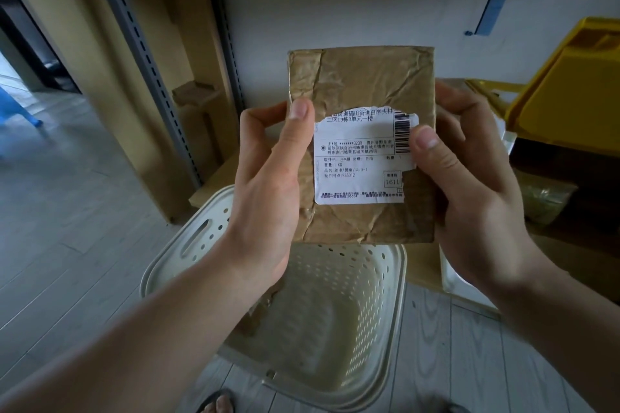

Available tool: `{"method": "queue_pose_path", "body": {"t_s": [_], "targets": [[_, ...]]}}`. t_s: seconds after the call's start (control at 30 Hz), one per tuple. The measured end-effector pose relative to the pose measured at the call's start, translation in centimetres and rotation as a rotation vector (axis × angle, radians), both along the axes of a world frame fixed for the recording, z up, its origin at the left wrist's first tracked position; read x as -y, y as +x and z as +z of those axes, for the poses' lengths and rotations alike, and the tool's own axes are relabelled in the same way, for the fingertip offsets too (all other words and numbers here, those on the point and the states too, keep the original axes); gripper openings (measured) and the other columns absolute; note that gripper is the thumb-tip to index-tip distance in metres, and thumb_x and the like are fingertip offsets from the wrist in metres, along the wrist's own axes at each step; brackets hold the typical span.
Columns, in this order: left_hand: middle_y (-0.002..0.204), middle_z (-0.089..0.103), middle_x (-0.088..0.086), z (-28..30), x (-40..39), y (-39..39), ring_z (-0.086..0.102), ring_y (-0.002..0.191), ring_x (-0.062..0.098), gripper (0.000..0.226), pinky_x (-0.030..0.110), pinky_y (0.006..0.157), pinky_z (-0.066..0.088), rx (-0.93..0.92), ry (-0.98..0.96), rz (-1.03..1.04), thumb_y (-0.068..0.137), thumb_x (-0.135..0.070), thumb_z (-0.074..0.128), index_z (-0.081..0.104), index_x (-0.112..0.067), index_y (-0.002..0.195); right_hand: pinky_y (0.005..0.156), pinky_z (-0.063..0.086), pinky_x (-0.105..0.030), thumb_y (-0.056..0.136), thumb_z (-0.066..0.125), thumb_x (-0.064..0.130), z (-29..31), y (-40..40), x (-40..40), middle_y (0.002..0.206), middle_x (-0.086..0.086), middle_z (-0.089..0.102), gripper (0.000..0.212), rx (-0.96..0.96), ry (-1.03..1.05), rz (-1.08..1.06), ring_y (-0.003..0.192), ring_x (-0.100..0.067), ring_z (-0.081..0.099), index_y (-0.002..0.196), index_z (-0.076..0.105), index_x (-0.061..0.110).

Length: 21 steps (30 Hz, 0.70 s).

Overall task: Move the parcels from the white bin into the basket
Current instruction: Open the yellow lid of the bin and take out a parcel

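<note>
A flat brown parcel (362,84) wrapped in wrinkled tape, with a torn white shipping label, is held upright in front of me. My left hand (268,184) grips its left edge, thumb on the front. My right hand (469,178) grips its right edge, thumb on the label's barcode. Directly below stands the cream perforated basket (335,329) on the floor; a brown parcel (261,308) lies inside it, mostly hidden by my left forearm. A white bin's edge (453,278) shows at the right behind my right wrist.
A yellow bin (563,94) sits on a shelf at the right, with a bagged item (543,201) below it. A metal shelf upright (151,54) and cardboard lean at the left. A sandalled foot (218,402) is at the bottom edge.
</note>
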State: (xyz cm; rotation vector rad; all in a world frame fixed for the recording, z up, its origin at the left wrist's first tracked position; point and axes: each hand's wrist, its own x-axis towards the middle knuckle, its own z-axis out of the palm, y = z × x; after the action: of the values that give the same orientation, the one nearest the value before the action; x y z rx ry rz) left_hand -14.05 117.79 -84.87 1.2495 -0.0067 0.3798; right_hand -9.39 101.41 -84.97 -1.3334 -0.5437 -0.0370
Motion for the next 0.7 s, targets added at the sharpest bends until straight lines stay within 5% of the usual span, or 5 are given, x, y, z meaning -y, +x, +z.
{"method": "queue_pose_path", "body": {"t_s": [0.33,0.47,0.6,0.7], "targets": [[0.123,0.059,0.029,0.05,0.21,-0.25,0.06,0.122,0.043,0.031,0.066,0.102,0.048,0.045,0.02,0.006,0.096,-0.038,0.051,0.044,-0.018,0.118,0.097,0.054,-0.039,0.088,0.063,0.04,0.11,-0.11,0.07,0.145,-0.018,0.054,0.06,0.053,-0.001,0.017,0.124,-0.024,0.064,0.138,0.043,0.014],[0.112,0.06,0.023,-0.03,0.17,-0.24,0.063,0.114,0.041,0.029,0.066,0.102,0.047,0.065,0.05,0.019,0.097,-0.037,0.049,0.042,-0.016,0.115,0.106,0.051,-0.05,0.09,0.061,0.041,-0.23,0.09,0.13,0.148,-0.016,0.052,0.054,0.082,-0.031,0.008,0.131,-0.026,0.059,0.134,0.043,0.017],[0.124,0.055,0.029,0.02,0.16,-0.29,0.057,0.122,0.043,0.033,0.065,0.104,0.047,0.051,0.065,0.023,0.096,-0.039,0.05,0.043,-0.016,0.119,0.112,0.043,-0.062,0.091,0.06,0.04,-0.5,0.25,0.2,0.15,-0.017,0.05,0.058,0.088,-0.041,-0.001,0.139,-0.031,0.051,0.137,0.041,0.011],[0.124,0.063,0.02,-0.24,-0.09,-0.2,0.064,0.12,0.034,0.034,0.062,0.105,0.048,0.025,0.069,0.026,0.095,-0.04,0.052,0.045,-0.017,0.119,0.109,0.047,-0.06,0.091,0.061,0.04,-0.61,0.3,0.28,0.149,-0.014,0.053,0.058,0.06,-0.043,0.005,0.136,-0.028,0.055,0.139,0.042,0.013]]}}
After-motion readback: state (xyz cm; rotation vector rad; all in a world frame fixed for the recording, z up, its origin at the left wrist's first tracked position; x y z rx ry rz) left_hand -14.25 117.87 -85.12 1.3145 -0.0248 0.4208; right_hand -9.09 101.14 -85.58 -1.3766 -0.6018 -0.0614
